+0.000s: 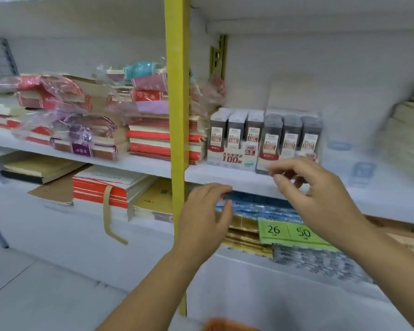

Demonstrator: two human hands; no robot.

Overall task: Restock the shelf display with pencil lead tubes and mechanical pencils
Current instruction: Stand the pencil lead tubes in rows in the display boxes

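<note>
Two display boxes of pencil lead tubes stand side by side on the white middle shelf (225, 174): a white one (234, 137) marked HB 0.5 and a grey one (292, 139) to its right. My right hand (304, 185) hovers just in front of the grey box, fingers loosely curled, nothing visibly held. My left hand (206, 211) is lower, in front of the shelf edge, its fingers relaxed and empty. The picture is blurred by motion.
A yellow upright post (177, 115) divides the shelving. Stacks of red and purple notebooks in plastic wrap (81, 120) fill the left bay. Below lie blue packs and a green price label (289, 231) reading 26 and 50. Paper stacks (409, 130) sit far right.
</note>
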